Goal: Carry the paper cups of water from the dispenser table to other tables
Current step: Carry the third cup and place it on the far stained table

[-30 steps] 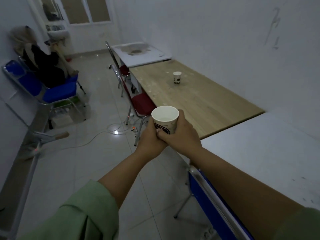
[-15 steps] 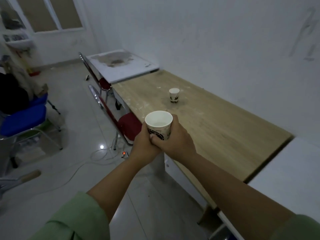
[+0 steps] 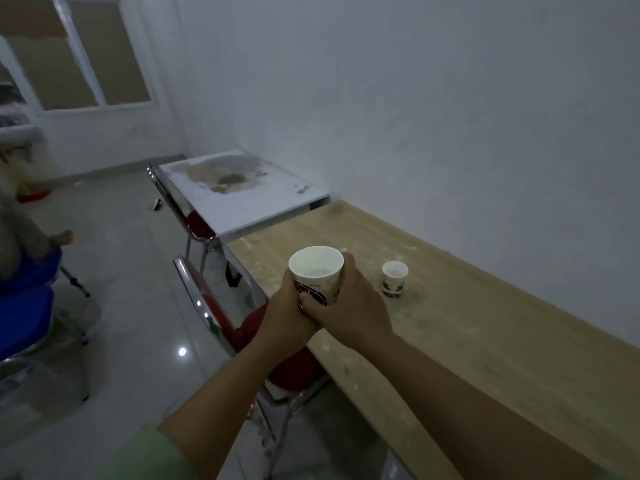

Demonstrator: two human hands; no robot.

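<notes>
Head view: both hands are wrapped around one paper cup [image 3: 317, 273], held upright in the air in front of the person. The left hand [image 3: 285, 315] closes on the cup's lower left side, and the right hand [image 3: 349, 306] closes on its right side, with its fingers curled around the far wall and its thumb across the printed front. The two hands touch each other below the cup. The cup's mouth is open, and a pale surface of water shows low inside it. White rim, dark printing on the body.

Below and beyond the hands runs a long wooden table [image 3: 485, 341], its top dusted with pale specks. The held cup is above the table's near-left edge, not touching it. To the right of the right hand, just past its knuckles, a second paper cup [image 3: 394, 278] stands upright on the wooden table, apart from the held one.

Under the left forearm sits a red-seated chair [image 3: 277, 341] with a chrome frame, tucked against the table's edge. Farther ahead of the hands, a white table [image 3: 242, 199] with a worn brown patch butts against the wooden table's far end. Well off to the left of the left hand is a blue chair [image 3: 24, 313]. A green sleeve [image 3: 145, 455] covers the left upper arm.
</notes>
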